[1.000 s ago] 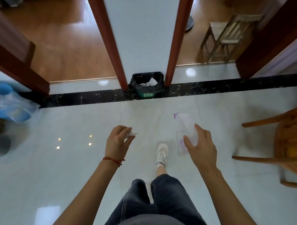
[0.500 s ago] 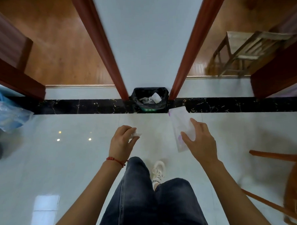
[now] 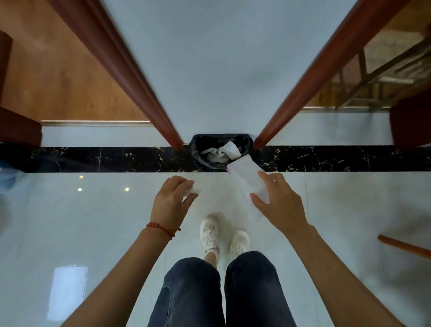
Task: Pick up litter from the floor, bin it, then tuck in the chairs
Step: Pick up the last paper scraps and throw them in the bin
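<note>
Two bits of litter in hand, none binned yet.

Left hand: thumb and fingers curled, pinching a small white scrap. It looks like crumpled tissue or paper, so I'd judge it near weightless, soft and easy to crush. No grip care needed, but it may cling to the fingers or drift on release, so drop it right over the opening.

Bin: black liner, against the wall between two red-brown door frames, straight ahead of the shoes. White paper waste already sits inside. Room left, as far as I can tell.

Right hand: thumb and fingers curled on the near end of a flat translucent wrapper with a pink edge. Its far end reaches the bin rim in view; whether it's above the opening, can't tell. I'd judge it thin film: light, floppy, a bit slick. An end grip is fine, but it could sail sideways when let go, so release low.

Far right: a chair leg pokes in; a second wooden chair stands beyond the doorway. Neither tucked in, probably.

Writing: none legible on scrap, wrapper or bin.
</note>
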Action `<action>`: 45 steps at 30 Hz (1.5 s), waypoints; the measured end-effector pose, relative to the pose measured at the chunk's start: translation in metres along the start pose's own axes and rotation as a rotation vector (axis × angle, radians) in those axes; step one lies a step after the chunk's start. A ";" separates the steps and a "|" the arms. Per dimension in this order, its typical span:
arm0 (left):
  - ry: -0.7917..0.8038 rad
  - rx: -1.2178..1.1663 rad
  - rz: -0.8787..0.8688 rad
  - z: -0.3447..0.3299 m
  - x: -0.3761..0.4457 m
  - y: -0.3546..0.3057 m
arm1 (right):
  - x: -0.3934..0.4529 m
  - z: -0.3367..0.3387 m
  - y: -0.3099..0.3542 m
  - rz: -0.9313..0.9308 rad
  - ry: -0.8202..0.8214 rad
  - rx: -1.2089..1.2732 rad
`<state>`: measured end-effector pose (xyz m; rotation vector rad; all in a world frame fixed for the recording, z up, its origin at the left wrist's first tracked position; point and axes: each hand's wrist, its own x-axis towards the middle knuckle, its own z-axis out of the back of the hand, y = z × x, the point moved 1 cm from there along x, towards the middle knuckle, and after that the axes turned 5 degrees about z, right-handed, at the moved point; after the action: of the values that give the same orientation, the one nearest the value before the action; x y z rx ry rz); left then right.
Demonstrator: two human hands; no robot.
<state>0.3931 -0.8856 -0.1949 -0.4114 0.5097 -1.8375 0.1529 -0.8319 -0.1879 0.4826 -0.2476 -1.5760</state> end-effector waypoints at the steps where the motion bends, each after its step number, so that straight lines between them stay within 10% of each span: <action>1: 0.006 0.003 0.006 -0.008 0.008 0.006 | 0.012 -0.007 -0.005 0.015 0.013 -0.008; 25: -0.016 -0.007 0.177 -0.215 0.076 0.125 | 0.231 -0.219 -0.128 0.242 0.177 -0.123; 45: 0.046 -0.042 0.086 -0.272 0.165 0.130 | 0.149 -0.198 -0.146 -0.134 0.001 -0.055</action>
<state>0.3052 -1.0401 -0.4894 -0.3709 0.5899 -1.7590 0.1103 -0.9425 -0.4507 0.4645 -0.1738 -1.7085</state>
